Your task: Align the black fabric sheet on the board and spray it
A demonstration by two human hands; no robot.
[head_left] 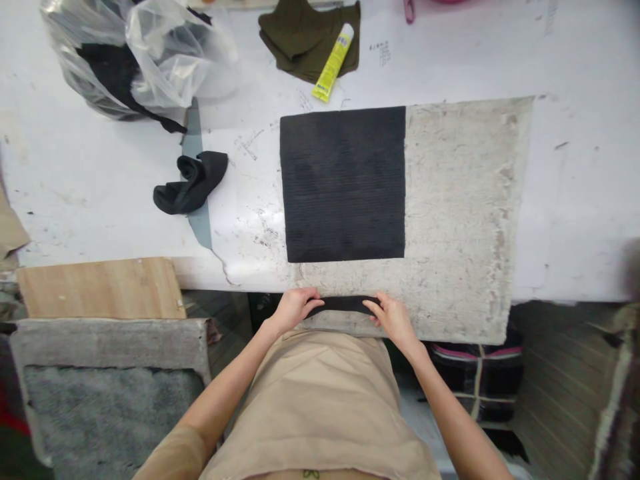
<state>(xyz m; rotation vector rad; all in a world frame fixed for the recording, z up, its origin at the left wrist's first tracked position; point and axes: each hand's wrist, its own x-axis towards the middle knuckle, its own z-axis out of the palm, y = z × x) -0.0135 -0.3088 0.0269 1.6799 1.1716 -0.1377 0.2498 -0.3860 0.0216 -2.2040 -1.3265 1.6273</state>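
A narrow black fabric strip (345, 304) is stretched level between my two hands, close to my body at the table's front edge. My left hand (299, 308) pinches its left end between thumb and fingers. At the strip's right end, my right hand (393, 319) has a similar pinch. Just beyond the hands, a black square (345, 187), made of closely laid horizontal strips with fine ridges, lies flat on a worn greyish-white board (465, 220). The board's near edge overhangs the table in front of me.
On the white table (575, 200), a crumpled black fabric piece (193, 183) lies left, near a clear plastic bag (170, 53) with black cloth. A yellow tube (333, 63) rests on olive fabric (300, 33) at the back. Boards (105, 287) lean below left; a tied black bundle (480, 380) sits below right.
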